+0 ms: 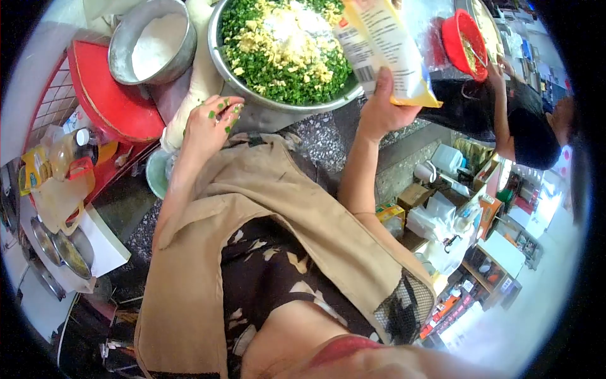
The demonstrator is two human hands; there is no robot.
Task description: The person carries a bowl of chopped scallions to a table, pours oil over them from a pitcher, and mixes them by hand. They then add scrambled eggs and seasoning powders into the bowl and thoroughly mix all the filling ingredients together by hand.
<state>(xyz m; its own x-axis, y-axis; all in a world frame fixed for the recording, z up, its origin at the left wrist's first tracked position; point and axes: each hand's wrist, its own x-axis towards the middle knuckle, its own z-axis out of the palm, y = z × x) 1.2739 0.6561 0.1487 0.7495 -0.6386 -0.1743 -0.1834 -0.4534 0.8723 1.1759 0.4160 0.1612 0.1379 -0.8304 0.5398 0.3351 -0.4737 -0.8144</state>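
A large metal bowl (216, 58) holds chopped greens (271, 82) with yellow crumbled bits, like scrambled egg, and a heap of white powder (297, 24) on top. My right hand (386, 108) is closed around the lower end of a white-and-yellow printed packet (385, 54), tilted over the bowl's right side. Its upper end runs out of view. Bits of green cling to my left hand (211, 123), which hovers by the bowl's near left rim, fingers loosely bent and apart, with nothing visible in them.
A metal basin (120, 60) of white flour stands at the left, beside a red lid-like board (104, 95). Pale dough (189, 104) lies between basin and bowl. At right, another person's hand (495, 79) is near a red bowl (449, 41). Below left sits a green bucket (156, 174).
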